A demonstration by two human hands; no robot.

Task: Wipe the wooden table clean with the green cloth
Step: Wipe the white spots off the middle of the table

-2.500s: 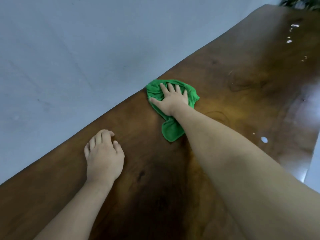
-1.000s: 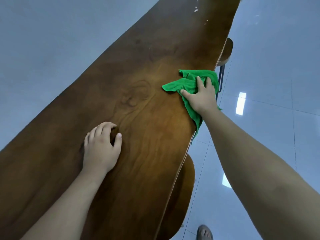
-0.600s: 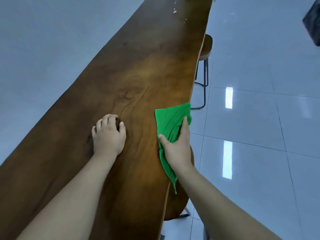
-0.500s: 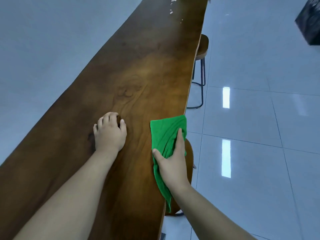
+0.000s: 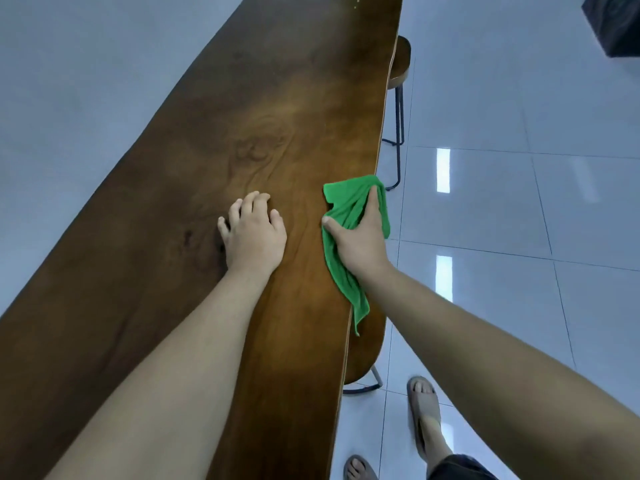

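A long, dark wooden table runs away from me along a pale wall. The green cloth lies at the table's right edge, and its tail hangs down over that edge. My right hand presses on the cloth, thumb spread to the left, fingers bent over the rim. My left hand rests palm down on the bare wood just left of the cloth, fingers slightly curled and holding nothing. A few white specks sit at the table's far end.
Two round wooden stools with metal legs stand under the right edge, one close and one farther off. Glossy pale floor tiles lie to the right. My feet in sandals are below. A dark object is at the top right.
My right hand dragged the cloth from the wall side across the table to its right edge, then back toward me along that edge. My left hand stayed planted on the wood.
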